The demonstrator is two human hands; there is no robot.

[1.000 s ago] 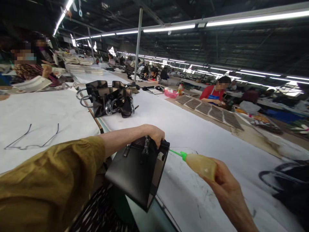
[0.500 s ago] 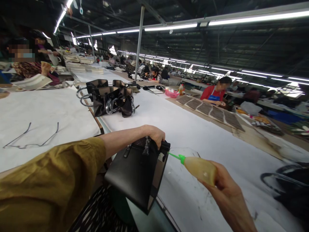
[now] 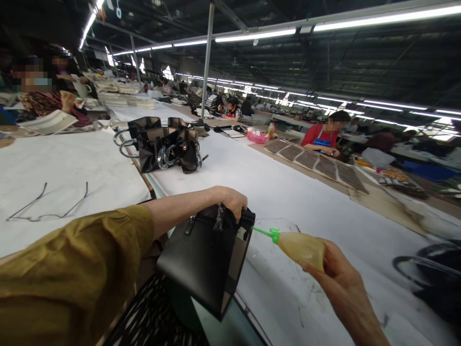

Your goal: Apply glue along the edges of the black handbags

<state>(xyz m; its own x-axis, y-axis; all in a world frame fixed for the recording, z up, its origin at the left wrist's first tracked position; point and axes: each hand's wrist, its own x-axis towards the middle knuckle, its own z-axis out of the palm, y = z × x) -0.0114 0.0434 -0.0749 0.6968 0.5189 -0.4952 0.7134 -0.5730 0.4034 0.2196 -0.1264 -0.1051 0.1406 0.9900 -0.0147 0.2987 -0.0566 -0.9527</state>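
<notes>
A black handbag (image 3: 198, 259) with brownish side panels lies tilted at the near edge of the white-covered table. My left hand (image 3: 235, 202) is closed on its top edge, the fingertips partly hidden inside. Clear plastic wraps the bag's handle (image 3: 219, 218). In my right hand (image 3: 336, 269) is a squeeze bottle (image 3: 301, 247) of yellowish liquid, held sideways with fingers wrapped round it. Its thin green nozzle (image 3: 262, 232) points left, the tip at the bag's upper side edge; whether it touches I cannot tell.
Several black handbags (image 3: 162, 144) stand further back on the table. Eyeglasses (image 3: 50, 211) lie on the left table. Another dark bag (image 3: 439, 274) is at the right edge. A pink basket (image 3: 257, 136) sits beyond, near a co-worker in red (image 3: 324, 134). A metal post (image 3: 208, 62) rises behind.
The squeeze bottle and my right hand have shifted slightly to the right. My left hand keeps its grip and the handbag stays almost in place.
</notes>
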